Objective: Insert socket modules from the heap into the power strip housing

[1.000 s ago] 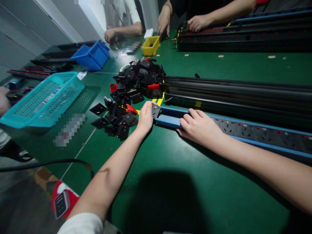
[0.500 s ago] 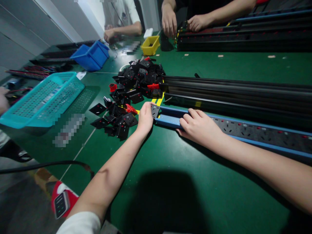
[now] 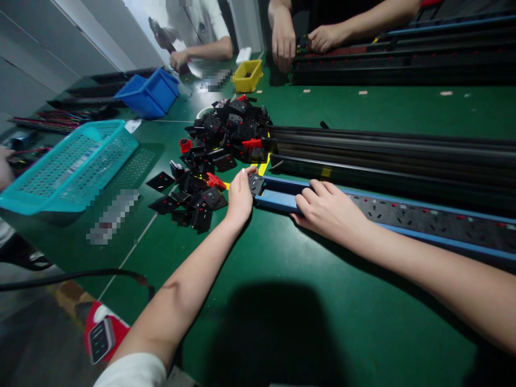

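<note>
My left hand (image 3: 241, 199) is closed on a black socket module (image 3: 256, 184), which sits at the left end of a blue power strip housing (image 3: 278, 201). Wrapped over the same housing, a little further right, is my right hand (image 3: 328, 207); its thumb lies along the near side. Between the hands the channel shows bare blue metal. To the right of my right hand, black socket modules (image 3: 403, 213) with red parts fill the housing. A heap of loose black socket modules (image 3: 205, 201) lies left of my left hand.
Behind the housing run long black rails (image 3: 363, 142). A turquoise basket (image 3: 76, 166), a blue bin (image 3: 149, 94) and a yellow bin (image 3: 248, 76) stand on the green table (image 3: 258, 301). Across it, one co-worker's hands (image 3: 284, 45) work by more strips; another co-worker's arm (image 3: 209, 48) is further left.
My hands stay on the module and housing almost unmoved. Across the table, one co-worker's left-side hand has shifted slightly, and the other co-worker's raised hand now shows a dark object.
</note>
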A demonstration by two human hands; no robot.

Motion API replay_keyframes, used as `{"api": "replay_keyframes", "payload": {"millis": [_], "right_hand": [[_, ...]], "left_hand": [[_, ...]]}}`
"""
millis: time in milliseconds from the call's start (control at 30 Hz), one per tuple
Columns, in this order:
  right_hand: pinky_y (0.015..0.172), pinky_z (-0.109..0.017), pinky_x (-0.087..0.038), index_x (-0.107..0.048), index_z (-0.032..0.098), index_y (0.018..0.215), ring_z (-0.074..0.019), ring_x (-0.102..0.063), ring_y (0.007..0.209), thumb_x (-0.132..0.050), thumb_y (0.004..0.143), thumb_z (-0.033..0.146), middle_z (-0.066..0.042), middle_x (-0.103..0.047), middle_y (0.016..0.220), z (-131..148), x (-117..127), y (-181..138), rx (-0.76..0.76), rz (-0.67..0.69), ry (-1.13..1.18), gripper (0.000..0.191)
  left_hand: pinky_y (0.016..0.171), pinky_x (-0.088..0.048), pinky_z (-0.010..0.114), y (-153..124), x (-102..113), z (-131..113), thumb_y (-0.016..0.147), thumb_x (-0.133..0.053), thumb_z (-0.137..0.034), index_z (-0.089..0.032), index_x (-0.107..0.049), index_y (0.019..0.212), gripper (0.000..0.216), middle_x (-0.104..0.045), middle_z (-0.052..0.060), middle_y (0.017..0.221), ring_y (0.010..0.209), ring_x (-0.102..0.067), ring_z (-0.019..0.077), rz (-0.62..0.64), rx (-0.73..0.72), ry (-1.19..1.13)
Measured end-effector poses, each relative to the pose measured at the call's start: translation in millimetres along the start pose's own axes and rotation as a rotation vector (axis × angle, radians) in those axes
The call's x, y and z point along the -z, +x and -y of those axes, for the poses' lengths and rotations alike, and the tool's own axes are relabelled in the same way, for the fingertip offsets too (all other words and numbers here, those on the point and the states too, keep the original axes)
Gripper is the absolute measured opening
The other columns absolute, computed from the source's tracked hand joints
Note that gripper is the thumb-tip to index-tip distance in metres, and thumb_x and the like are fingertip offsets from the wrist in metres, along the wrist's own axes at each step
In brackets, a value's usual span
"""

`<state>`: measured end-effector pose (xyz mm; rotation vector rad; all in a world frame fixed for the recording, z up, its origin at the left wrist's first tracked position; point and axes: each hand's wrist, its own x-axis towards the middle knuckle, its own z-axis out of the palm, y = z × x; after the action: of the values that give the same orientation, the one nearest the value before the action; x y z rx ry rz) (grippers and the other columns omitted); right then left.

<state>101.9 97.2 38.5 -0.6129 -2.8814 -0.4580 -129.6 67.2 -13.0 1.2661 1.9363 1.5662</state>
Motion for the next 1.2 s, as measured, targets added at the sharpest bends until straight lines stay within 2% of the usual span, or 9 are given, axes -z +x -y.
{"api": "replay_keyframes", "payload": {"millis": [133, 300, 367, 500, 633, 833, 933, 1200], "right_hand": [[0.076, -0.037, -0.038, -0.059, 0.012, 0.105, -0.0292, -0.059, 0.091, -0.053, 0.097, 0.037, -0.016, -0.064, 0.102, -1, 2, 0, -0.056, -0.013, 0.039, 0.026], [0.081, -0.038, -0.039, -0.045, 0.002, 0.136, -0.0327, -0.059, 0.105, -0.055, 0.094, 0.051, -0.026, -0.053, 0.137, -4, -2, -2, -0.185, -0.033, 0.143, 0.065], [0.084, -0.04, -0.039, -0.043, 0.002, 0.14, -0.0345, -0.06, 0.106, -0.053, 0.094, 0.055, -0.026, -0.057, 0.133, -4, -3, -2, -0.221, 0.016, 0.161, 0.071], [0.088, -0.042, -0.036, -0.048, 0.004, 0.137, -0.0355, -0.062, 0.103, -0.049, 0.096, 0.058, -0.021, -0.067, 0.114, -5, -2, -1, -0.229, 0.088, 0.184, 0.068], [0.087, -0.042, -0.036, -0.049, 0.004, 0.136, -0.0358, -0.063, 0.104, -0.051, 0.095, 0.057, -0.021, -0.067, 0.115, -7, 0, 0, -0.225, 0.088, 0.209, 0.068], [0.098, -0.045, -0.032, -0.053, 0.009, 0.134, -0.0339, -0.066, 0.104, -0.06, 0.089, 0.057, -0.017, -0.071, 0.115, -16, -2, 2, -0.261, 0.102, 0.365, 0.066], [0.099, -0.045, -0.032, -0.054, 0.011, 0.134, -0.0337, -0.066, 0.105, -0.062, 0.088, 0.058, -0.016, -0.071, 0.117, -18, -3, 2, -0.281, 0.108, 0.41, 0.066], [0.095, -0.044, -0.032, -0.052, 0.007, 0.135, -0.0349, -0.065, 0.102, -0.056, 0.091, 0.056, -0.02, -0.07, 0.115, -12, 0, 2, -0.253, 0.108, 0.293, 0.066]], "left_hand": [[0.107, -0.048, 0.039, 0, 0, 0, 0.102, -0.033, -0.054, -0.017, -0.074, 0.108, 0.055, -0.075, 0.011, 0.118, 0.115, -0.068, 0.0235, 0.012, 0.038, 0.001], [0.107, -0.049, 0.04, 1, 2, 4, 0.101, -0.033, -0.058, -0.017, -0.076, 0.111, 0.059, -0.075, 0.011, 0.119, 0.116, -0.069, 0.0246, 0.043, 0.039, 0.004], [0.107, -0.049, 0.04, 0, 1, 5, 0.101, -0.033, -0.058, -0.017, -0.075, 0.114, 0.061, -0.075, 0.011, 0.12, 0.118, -0.068, 0.0248, 0.054, 0.024, 0.016], [0.108, -0.047, 0.041, -2, 1, 3, 0.102, -0.031, -0.055, -0.014, -0.074, 0.117, 0.061, -0.074, 0.013, 0.123, 0.12, -0.067, 0.0255, 0.088, -0.03, 0.08], [0.11, -0.047, 0.042, -2, 2, 1, 0.103, -0.032, -0.053, -0.015, -0.073, 0.12, 0.058, -0.073, 0.011, 0.126, 0.123, -0.066, 0.0255, 0.129, -0.027, 0.109], [0.114, -0.044, 0.044, -2, 3, 1, 0.101, -0.037, -0.052, -0.015, -0.071, 0.124, 0.056, -0.068, 0.011, 0.134, 0.13, -0.061, 0.027, 0.169, 0.032, 0.074], [0.114, -0.044, 0.045, -3, 3, -1, 0.101, -0.038, -0.052, -0.017, -0.071, 0.124, 0.054, -0.068, 0.009, 0.135, 0.129, -0.062, 0.0272, 0.172, 0.051, 0.077], [0.116, -0.041, 0.045, -7, 3, -10, 0.101, -0.036, -0.051, -0.015, -0.071, 0.124, 0.054, -0.069, 0.012, 0.133, 0.129, -0.061, 0.0274, 0.186, 0.0, 0.203]]}}
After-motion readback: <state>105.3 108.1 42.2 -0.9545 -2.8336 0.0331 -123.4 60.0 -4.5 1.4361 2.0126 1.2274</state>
